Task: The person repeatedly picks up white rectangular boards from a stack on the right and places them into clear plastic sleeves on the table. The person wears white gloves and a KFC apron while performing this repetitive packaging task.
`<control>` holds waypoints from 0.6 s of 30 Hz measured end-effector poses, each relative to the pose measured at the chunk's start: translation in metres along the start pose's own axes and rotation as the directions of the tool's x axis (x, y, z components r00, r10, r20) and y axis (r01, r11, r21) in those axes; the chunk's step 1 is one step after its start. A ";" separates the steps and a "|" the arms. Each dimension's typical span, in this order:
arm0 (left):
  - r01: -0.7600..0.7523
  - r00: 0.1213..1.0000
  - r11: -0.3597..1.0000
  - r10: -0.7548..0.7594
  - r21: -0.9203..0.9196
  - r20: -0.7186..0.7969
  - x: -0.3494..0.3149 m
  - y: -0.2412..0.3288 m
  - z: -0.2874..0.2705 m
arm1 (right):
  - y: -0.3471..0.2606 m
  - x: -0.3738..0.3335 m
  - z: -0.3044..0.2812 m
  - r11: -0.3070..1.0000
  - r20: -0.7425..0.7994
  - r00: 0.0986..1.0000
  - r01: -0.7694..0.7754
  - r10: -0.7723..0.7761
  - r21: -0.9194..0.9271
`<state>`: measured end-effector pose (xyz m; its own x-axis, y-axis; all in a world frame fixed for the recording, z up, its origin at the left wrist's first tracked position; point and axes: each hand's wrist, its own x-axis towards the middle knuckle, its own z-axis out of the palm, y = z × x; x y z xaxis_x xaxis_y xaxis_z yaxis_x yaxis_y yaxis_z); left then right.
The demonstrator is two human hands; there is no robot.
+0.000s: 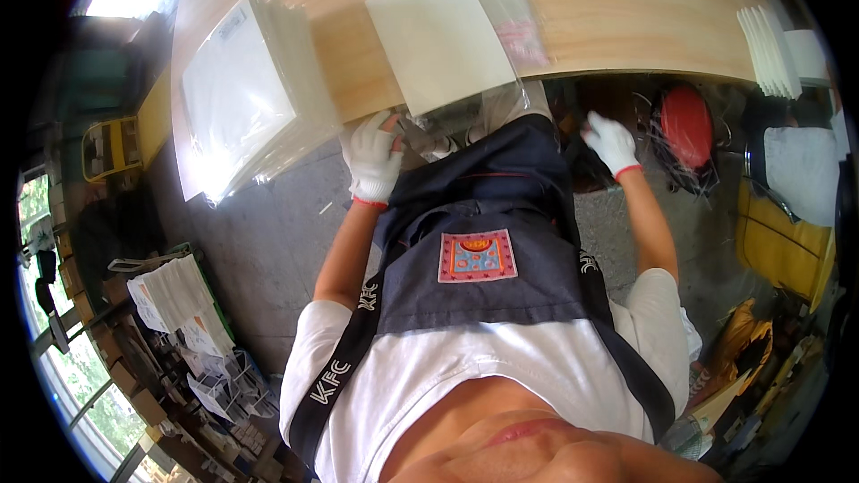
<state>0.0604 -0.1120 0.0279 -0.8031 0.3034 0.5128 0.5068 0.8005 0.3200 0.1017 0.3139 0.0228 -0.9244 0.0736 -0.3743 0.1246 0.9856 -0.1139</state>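
My left hand (373, 159), in a white knit glove with a red cuff, is at the table's near edge, between a stack of bagged white panels and a single panel. Its fingers are somewhat bent and apart, with nothing visible in them. The single cream-white panel (440, 40) lies flat with a small label at its far edge; clear plastic film (523, 13) spreads beneath and beside it. My right hand (613, 143), gloved alike, hangs off the table's near side to the right. Motion smears its fingers, so their grip is unclear.
The stack of plastic-wrapped white panels (237, 94) stands at the table's left. More thin white panels (769, 52) are at the right end. Below the wooden table (626, 9), a red rounded object (687, 128) sits right of my right hand. A yellow chair (783, 241) stands farther right.
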 end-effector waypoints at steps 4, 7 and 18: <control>-0.278 0.960 0.960 0.279 -0.034 0.033 0.025 0.014 0.015 | -0.096 0.031 -0.040 0.788 -0.679 0.479 0.563 -0.557 -0.249; -0.330 0.944 0.940 0.327 -0.083 -0.050 0.028 0.007 0.023 | -0.107 0.058 -0.025 0.687 -0.708 0.359 0.685 -0.608 -0.242; 0.448 0.531 -0.185 -0.732 -0.875 0.427 -0.013 0.017 0.044 | -0.150 0.044 0.014 0.505 -0.342 0.892 0.157 0.297 0.849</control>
<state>0.0655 -0.0796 -0.0087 -0.9312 -0.2043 -0.3019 -0.1795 -0.4639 0.8675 0.0476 0.1667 0.0104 -0.9105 0.4101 -0.0533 0.2237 0.3801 -0.8975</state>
